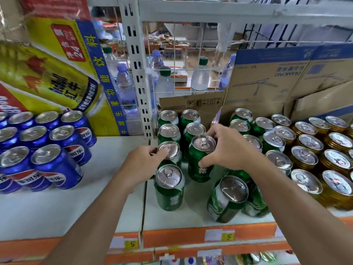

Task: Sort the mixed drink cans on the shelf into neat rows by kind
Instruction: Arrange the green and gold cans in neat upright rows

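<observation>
Green cans stand in two columns on the white shelf (118, 150). My right hand (227, 148) grips a green can (198, 165) at the front of the right column, thumb on its side and fingers round its rim. My left hand (142, 165) holds the rim of another green can (171, 153) in the left column. A further green can (169, 188) stands just in front of it. One green can (226, 197) leans tilted near the shelf's front. More green cans (275, 142) stand to the right, beside gold cans (336, 163). Blue cola cans (44, 150) fill the left.
A yellow drink carton (63, 69) stands behind the blue cans. A perforated white upright (136, 73) divides the shelf. Cardboard boxes (271, 81) stand behind the green and gold cans. Water bottles (200, 77) show through the wire back. Orange price strip (191, 236) runs along the front edge.
</observation>
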Available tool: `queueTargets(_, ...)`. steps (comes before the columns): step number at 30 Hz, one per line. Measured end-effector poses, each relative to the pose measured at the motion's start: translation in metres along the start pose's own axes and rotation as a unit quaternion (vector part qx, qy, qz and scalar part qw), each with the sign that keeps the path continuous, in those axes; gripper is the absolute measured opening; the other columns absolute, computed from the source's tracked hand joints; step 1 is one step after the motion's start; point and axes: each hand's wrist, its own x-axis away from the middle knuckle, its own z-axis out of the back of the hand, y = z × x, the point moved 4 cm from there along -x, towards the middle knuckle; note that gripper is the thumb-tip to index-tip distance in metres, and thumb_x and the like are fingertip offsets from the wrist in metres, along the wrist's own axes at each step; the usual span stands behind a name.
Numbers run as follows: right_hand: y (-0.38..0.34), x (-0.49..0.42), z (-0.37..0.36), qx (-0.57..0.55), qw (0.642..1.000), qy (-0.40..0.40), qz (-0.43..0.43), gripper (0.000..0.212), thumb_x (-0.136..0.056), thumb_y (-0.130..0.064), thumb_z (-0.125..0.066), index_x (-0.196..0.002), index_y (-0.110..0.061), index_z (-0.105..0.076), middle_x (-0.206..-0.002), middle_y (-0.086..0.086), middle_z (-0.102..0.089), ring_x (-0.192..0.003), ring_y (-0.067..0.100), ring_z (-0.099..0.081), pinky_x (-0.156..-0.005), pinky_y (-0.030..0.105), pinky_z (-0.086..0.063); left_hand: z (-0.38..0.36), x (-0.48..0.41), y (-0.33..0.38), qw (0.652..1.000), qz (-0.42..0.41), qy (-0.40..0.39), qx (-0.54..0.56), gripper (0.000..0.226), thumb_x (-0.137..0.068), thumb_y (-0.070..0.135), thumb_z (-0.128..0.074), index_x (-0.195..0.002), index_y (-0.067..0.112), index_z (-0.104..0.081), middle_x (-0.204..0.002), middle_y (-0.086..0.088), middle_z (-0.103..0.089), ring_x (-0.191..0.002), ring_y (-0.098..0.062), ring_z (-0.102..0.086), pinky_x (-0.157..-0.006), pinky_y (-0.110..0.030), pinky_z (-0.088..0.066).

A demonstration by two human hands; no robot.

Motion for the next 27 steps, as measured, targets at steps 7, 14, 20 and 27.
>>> queueTargets(7,0.002,-0.009,-0.018,0.035,0.999,-0.040,-0.007,0.066,-0.055,-0.037,-0.091,-0.100,-0.021,-0.045,-0.089,0.001,-0.059,-0.078,0.018,-0.056,-0.059,0.032,-0.045,-0.006,-0.001,-0.003,0.997,0.015,-0.033,0.071,0.032,-0.091,0.052,-0.052,-0.102,0.025,-0.066,-0.095,0.002,-0.069,-0.085,-0.015,-0.063,-0.062,-0.029,-0.049)
queueTargets(14,0.000,-0.012,-0.021,0.074,0.995,-0.059,-0.011,0.068,-0.061,-0.040,-0.089,-0.103,-0.020,-0.039,-0.087,0.001,-0.055,-0.074,0.016,-0.052,-0.055,0.030,-0.037,-0.007,-0.002,-0.007,0.997,0.009,-0.007,0.077,0.032,-0.091,0.053,-0.053,-0.100,0.025,-0.064,-0.094,0.005,-0.065,-0.088,-0.013,-0.060,-0.073,-0.034,-0.050)
queueTargets(20,-0.003,-0.011,-0.021,0.092,0.994,-0.065,-0.013,0.068,-0.064,-0.039,-0.088,-0.105,-0.018,-0.038,-0.087,0.002,-0.054,-0.074,0.017,-0.052,-0.055,0.030,-0.037,-0.009,-0.002,-0.008,0.997,0.005,-0.019,0.075,0.040,-0.091,0.057,-0.050,-0.113,0.025,-0.060,-0.102,0.006,-0.064,-0.094,-0.012,-0.059,-0.075,-0.033,-0.048)
queueTargets(27,-0.002,-0.010,-0.020,0.092,0.994,-0.055,-0.012,0.070,-0.064,-0.038,-0.088,-0.112,-0.016,-0.042,-0.098,0.003,-0.058,-0.083,0.020,-0.056,-0.065,0.034,-0.047,-0.010,0.001,-0.011,0.997,-0.011,0.009,0.070,0.040,-0.090,0.059,-0.048,-0.107,0.026,-0.063,-0.100,0.007,-0.068,-0.096,-0.014,-0.062,-0.088,-0.040,-0.052)
